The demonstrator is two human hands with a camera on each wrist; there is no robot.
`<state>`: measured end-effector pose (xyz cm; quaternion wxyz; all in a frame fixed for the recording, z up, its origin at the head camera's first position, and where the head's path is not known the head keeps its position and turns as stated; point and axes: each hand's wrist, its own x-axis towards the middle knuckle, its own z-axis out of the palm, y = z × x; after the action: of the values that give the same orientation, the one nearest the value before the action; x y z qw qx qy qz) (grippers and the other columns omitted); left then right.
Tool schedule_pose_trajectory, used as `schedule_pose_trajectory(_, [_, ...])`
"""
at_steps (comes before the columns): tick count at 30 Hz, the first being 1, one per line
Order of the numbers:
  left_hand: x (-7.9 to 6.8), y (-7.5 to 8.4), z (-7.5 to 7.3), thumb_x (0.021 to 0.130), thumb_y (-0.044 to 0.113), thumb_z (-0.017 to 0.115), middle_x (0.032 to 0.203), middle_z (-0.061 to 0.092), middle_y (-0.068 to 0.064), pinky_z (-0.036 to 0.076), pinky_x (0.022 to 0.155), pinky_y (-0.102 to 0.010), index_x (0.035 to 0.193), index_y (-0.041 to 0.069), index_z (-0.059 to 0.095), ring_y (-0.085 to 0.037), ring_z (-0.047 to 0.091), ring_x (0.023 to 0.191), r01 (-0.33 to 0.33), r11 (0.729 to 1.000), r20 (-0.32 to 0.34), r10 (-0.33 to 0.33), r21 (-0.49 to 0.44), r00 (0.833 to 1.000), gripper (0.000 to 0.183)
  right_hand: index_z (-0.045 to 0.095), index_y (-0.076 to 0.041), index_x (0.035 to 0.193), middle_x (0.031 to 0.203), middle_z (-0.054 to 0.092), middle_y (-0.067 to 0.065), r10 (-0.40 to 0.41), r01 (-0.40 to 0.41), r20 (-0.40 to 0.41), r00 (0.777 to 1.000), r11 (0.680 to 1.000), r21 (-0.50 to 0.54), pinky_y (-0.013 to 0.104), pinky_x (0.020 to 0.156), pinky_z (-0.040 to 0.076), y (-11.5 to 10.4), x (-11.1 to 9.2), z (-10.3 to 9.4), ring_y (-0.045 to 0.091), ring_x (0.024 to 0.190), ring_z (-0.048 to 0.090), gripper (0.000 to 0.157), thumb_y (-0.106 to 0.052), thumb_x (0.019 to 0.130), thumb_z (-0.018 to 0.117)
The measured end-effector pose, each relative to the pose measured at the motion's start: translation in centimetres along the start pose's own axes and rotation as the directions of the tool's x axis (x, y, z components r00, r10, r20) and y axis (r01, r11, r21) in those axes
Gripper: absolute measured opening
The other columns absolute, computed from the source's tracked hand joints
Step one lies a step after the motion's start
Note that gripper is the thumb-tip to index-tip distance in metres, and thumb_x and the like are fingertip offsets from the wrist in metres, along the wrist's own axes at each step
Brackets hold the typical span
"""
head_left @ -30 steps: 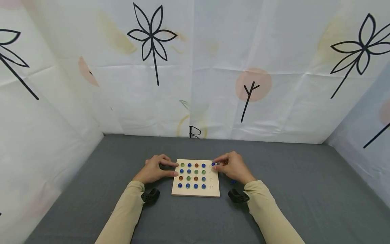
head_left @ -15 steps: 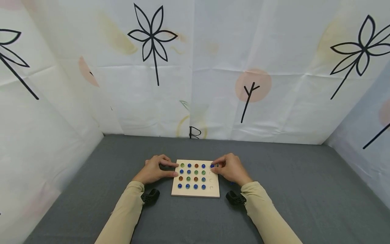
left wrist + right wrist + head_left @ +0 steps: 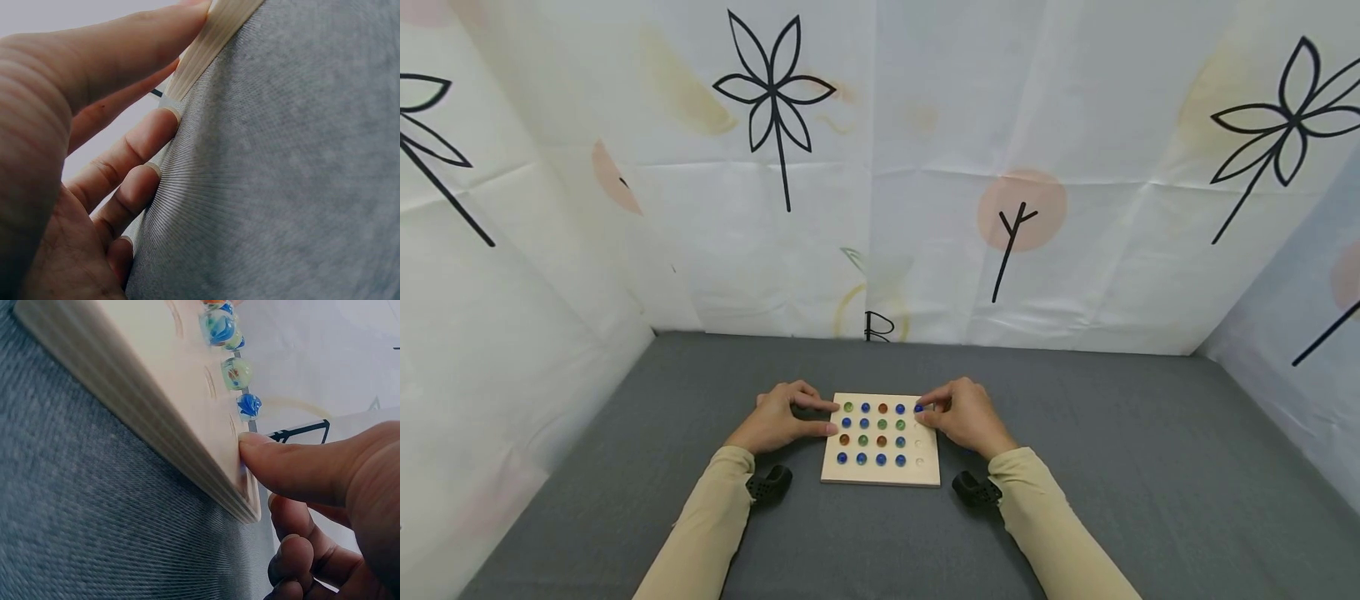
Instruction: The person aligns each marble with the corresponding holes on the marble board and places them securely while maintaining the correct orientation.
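Note:
A light wooden board [image 3: 880, 477] with rows of shallow hollows lies flat, bearing several glass marbles in blue, green and reddish brown. My left hand [image 3: 781, 414] touches the board's left edge with thumb and forefinger stretched out; in the left wrist view its other fingers [image 3: 140, 140] rest loosely by the cloth. At the top right hollow, my right hand [image 3: 967, 415] pinches a blue marble [image 3: 918, 408] between thumb and forefinger. The right wrist view shows the thumb [image 3: 281, 459] low against the board, with the marble mostly hidden behind it.
Hollows without marbles run down the board's right column below the right hand. A small blue thing [image 3: 971, 451] peeks out by the right wrist, mostly covered. Grey cloth [image 3: 880, 542] spreads around, and a printed white curtain [image 3: 925, 233] stands behind.
My right hand has shifted slightly left, carrying the blue marble from the board's right edge to the top right hollow. The left hand and board have stayed put.

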<state>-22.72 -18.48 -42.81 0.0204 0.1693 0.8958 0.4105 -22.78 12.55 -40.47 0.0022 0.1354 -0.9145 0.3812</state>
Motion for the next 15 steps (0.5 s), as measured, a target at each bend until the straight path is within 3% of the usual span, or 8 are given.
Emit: schedule_pose_trajectory(15, [0.06,-0.15,0.02,0.077,0.036,0.090,0.106,0.064,0.003,0.010,0.103,-0.066,0.110,0.023,0.082,-0.025,0.057,0.106,0.003,1.000,-0.002,-0.003,-0.024,1.000,0.036,0.081,-0.007,0.106,0.066,0.057,-0.001,0.002,-0.002,0.019,1.000,1.000,0.031,0.027,0.050,0.035,0.13,-0.12,-0.42,0.012,0.053,0.044,0.020,-0.012,0.087,0.082])
